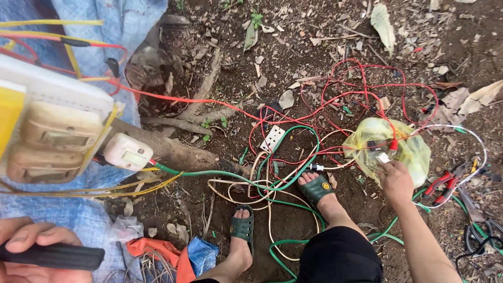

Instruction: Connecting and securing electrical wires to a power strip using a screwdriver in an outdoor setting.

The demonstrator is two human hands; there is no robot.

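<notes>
Closest in, bottom-left: L hand (23,246) is curled round a black tool handle (52,257), with fingers closed over it and thumb on top. The tip of the tool is out of frame, so can't tell what kind it is.

Just above it is a white board (52,86) w/ two beige switches (57,128) and a white box (127,152) at its corner, resting over blue cloth (78,220). Yellow, red and green wire (220,174) already run into it, so the board looks partly wired up.

Mid-frame: two feet in green sandals (242,227) stand in among loops of green and cream cable on bare dirt.

R hand (395,181) is stretched out to a yellow plastic bag (408,149), fingertips pinched on a small white piece (383,158) at the bag's opening, other fingers loosely bent. Red wires (340,89) cross the bag.

Beyond the feet a white socket (273,138) lies loose on the ground, not mounted on anything. That plus the tangle suggests a lot is left undone.

Room: tight. Cable around both feet is a snag risk. Red pliers (443,183) are just beside the R forearm, and tree roots (173,149) hem in the L side. There's open dirt w/ dry leaves farther up, beyond the red wires.
</notes>
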